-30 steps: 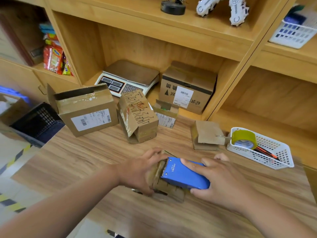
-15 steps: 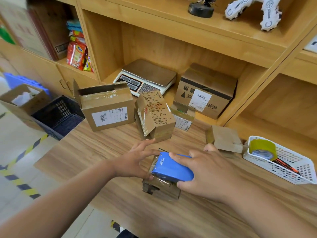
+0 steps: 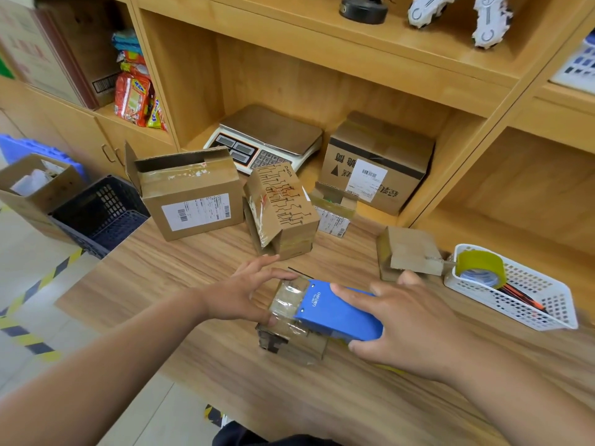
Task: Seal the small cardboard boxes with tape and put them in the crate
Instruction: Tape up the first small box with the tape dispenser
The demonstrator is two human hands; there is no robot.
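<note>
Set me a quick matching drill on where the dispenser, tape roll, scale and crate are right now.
Things:
1. blue tape dispenser
2. tape roll
3. weighing scale
4. dark crate

Places:
A. in the shelf recess
B. off the left end of the table, lower down
C. in the white basket
D. on the small box, gripped by the right hand

Pairs: 1-D, 2-C, 3-A, 4-B
</note>
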